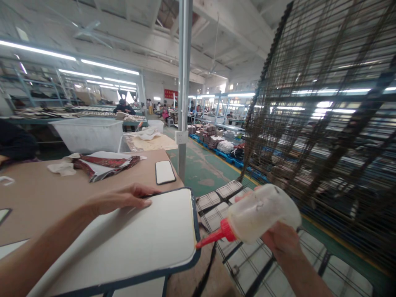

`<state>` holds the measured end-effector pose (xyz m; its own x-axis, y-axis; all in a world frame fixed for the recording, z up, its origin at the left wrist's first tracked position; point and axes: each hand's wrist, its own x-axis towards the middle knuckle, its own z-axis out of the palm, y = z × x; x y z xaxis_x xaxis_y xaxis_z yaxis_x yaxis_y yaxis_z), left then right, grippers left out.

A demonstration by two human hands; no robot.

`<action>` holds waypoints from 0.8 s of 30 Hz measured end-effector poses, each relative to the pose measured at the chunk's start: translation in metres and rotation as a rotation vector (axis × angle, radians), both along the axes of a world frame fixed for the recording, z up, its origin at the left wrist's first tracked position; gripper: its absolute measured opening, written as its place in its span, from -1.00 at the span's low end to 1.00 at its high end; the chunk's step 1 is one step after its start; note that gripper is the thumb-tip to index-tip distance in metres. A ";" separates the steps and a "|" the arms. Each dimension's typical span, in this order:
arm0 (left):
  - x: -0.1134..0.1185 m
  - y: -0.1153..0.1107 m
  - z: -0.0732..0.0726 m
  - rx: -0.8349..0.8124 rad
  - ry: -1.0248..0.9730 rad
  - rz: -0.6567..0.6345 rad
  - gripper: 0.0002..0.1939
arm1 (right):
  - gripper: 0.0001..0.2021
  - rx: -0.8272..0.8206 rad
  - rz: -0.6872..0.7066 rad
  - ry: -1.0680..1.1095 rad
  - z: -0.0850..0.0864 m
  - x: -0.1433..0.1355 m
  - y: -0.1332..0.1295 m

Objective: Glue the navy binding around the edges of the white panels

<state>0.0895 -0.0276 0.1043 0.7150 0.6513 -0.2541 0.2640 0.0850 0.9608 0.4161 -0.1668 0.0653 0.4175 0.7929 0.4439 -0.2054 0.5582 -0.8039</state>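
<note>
White panel [133,239] with dark edging [195,258] is lying at the near right part of the brown tabletop [34,198], with a rounded corner pointing off to the right. The left hand [128,197] is holding its far edge, partly closed, thumb pressing flat on the white face while the fingers are reaching over the rim; can't really tell how far they're curling underneath. The right hand [283,239] is wrapping around a translucent squeeze bottle [262,214], pretty much closed on it, though the bottle's hiding a lot of the fingers. It's tipping the thing over so the red nozzle [218,234] is pointing down-left, its tip sitting right at the seam between white face and edging. A thin yellowish line is running along that seam too.

Further out, a small white panel [165,172] is lying near the table's far corner, and some red-patterned fabric [107,163] is sitting left of it. Over on the right, more white panels [247,264] are lying under wire mesh, and a big wire rack [315,123] is towering behind them.
</note>
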 end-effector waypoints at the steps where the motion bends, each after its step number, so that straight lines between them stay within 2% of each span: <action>1: -0.001 0.001 -0.002 0.002 0.006 -0.011 -0.47 | -0.42 -0.016 0.062 0.010 0.000 -0.001 0.000; 3: -0.003 0.004 -0.005 0.004 0.016 -0.003 -0.44 | -0.37 -0.038 0.151 0.034 -0.002 -0.001 0.000; 5: -0.005 0.006 -0.007 0.006 0.028 0.018 -0.43 | -0.35 -0.052 0.178 0.040 -0.010 0.004 0.001; 9: -0.009 0.007 -0.010 0.011 0.013 0.026 -0.47 | -0.39 -0.039 0.148 0.035 -0.031 0.015 0.002; 11: -0.009 0.007 -0.013 0.000 -0.007 0.045 -0.48 | -0.39 0.001 0.142 0.032 -0.036 0.015 0.003; 13: -0.009 0.008 -0.018 -0.012 -0.023 0.092 -0.52 | -0.38 0.046 0.114 0.042 -0.036 0.010 0.004; 17: -0.009 0.011 -0.033 -0.007 -0.066 0.236 -0.57 | -0.47 0.093 -0.027 0.095 -0.029 -0.006 0.004; 22: -0.010 0.013 -0.045 -0.101 -0.090 0.223 -0.52 | -0.59 0.083 -0.108 0.154 -0.024 -0.017 0.004; 24: -0.010 0.011 -0.047 -0.120 -0.111 0.258 -0.46 | -0.61 0.096 -0.134 0.160 -0.024 -0.018 0.004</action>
<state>0.0797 -0.0167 0.0577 0.5574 0.7851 -0.2701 0.1128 0.2507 0.9615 0.3979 -0.1626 0.0416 0.5872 0.6832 0.4342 -0.2446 0.6611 -0.7093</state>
